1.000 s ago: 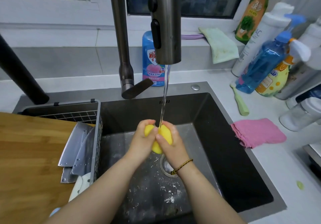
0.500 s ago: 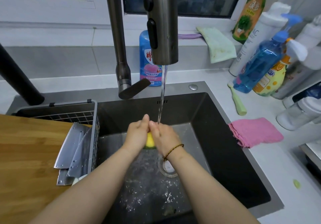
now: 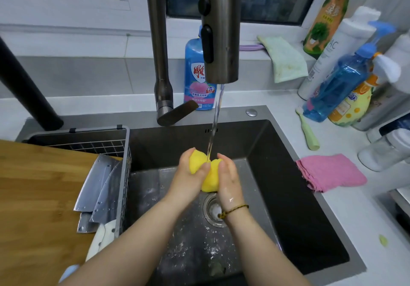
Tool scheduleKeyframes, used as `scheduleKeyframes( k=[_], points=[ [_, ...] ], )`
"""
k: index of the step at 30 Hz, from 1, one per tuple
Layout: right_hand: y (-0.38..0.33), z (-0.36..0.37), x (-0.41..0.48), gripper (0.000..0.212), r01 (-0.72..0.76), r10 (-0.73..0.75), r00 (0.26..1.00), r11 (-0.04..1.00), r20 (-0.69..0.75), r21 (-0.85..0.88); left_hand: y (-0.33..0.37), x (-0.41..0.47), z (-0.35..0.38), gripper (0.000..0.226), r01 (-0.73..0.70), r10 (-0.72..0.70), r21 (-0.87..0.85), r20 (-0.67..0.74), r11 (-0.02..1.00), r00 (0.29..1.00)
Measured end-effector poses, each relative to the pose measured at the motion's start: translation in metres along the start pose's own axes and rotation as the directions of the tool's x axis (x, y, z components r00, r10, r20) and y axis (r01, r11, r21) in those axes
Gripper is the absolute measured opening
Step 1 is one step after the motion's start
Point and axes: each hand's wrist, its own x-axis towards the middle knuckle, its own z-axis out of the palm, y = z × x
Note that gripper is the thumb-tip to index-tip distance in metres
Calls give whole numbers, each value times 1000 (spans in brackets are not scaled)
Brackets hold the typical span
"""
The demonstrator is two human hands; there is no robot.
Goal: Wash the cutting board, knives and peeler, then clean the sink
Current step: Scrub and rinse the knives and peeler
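Your left hand point(image 3: 190, 176) and right hand point(image 3: 228, 178) are both closed around the yellow sponge point(image 3: 209, 178), squeezing it between them directly under the stream of water point(image 3: 213, 128) from the faucet head point(image 3: 220, 33). The left fingers wrap over the sponge's upper lobe; the right palm presses its other side, and the lower end bulges out just above the drain point(image 3: 214, 211). Neither hand has anything else in it.

You look to be rinsing the sponge, with the sink point(image 3: 295, 197) itself not yet cleaned: white flecks and a bit of greenish scrap lie on the floor of the basin near you, below the drain.

What matters for the next move is that the dirty basin floor lies straight beneath and toward you from your hands, so either hand can reach it, the right being slightly nearer the drain.

The washed things sit to your left. The knives point(image 3: 99, 188) rest blade-up in the drain basket point(image 3: 124, 174) hung on the sink's left edge, their long axes running from near you up and away. The cutting board point(image 3: 37, 197) lies beside them, covering that side. A white item point(image 3: 103, 239) below the blades may be the peeler, though it is too hidden to say. On the table to your right, a pink cloth point(image 3: 330, 172) lies well apart.
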Motion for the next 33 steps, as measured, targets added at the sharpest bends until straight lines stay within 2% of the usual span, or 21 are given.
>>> scheduleKeyframes(
  k=[2,5,6,9,12,14,16,18,20,22,23,24,26,29,31,33],
  points=[
    [4,6,-8,37,24,-20,995,999,94,-39,3,2,-1,47,-21,21,-2,24,1000,999],
    [-1,12,-10,22,-4,3,996,1000,91,6,7,4,-1,10,-8,6,34,63,999,998],
    [-3,12,-8,23,-2,4,997,1000,76,-21,6,6,0,9,19,-20,27,43,999,999],
    [-6,13,0,28,31,-21,997,992,80,-120,1,12,1,29,98,-98,-26,-3,995,995],
    [-8,14,3,34,114,-91,990,964,106,-242,1,12,2,29,120,-126,-86,-72,989,989],
    [-9,15,6,38,120,-101,991,960,87,-255,2,12,4,29,121,-135,-137,-97,983,986],
    [-10,17,9,39,37,-31,999,989,41,-146,3,12,7,36,126,-161,-238,-132,963,978],
    [-11,20,12,37,-175,176,984,983,0,48,4,11,9,42,143,-211,-334,-178,932,961],
    [-13,18,13,34,-389,403,915,882,3,265,5,8,9,39,154,-235,-402,-160,903,959],
    [-8,11,15,34,-434,470,883,813,2,389,6,3,5,26,176,-222,-378,-82,909,972],
    [-5,8,18,32,-406,446,895,822,-7,400,7,2,0,18,173,-201,-316,-57,933,978],
    [-4,4,19,28,-358,390,920,871,-30,338,8,2,-5,20,160,-173,-254,-29,954,985],
    [-4,-1,15,18,-214,219,975,968,-29,130,5,5,-12,36,114,-113,-147,17,983,993],
    [4,5,0,23,-29,30,999,999,16,-37,1,2,-5,35,21,-21,79,-6,997,1000],
    [9,16,-8,15,22,-19,999,997,43,-68,-1,0,0,23,-12,23,163,-67,987,997],
    [11,24,-10,23,7,-2,998,996,57,-85,-1,1,0,16,-7,22,178,-80,984,997]
  ],
)
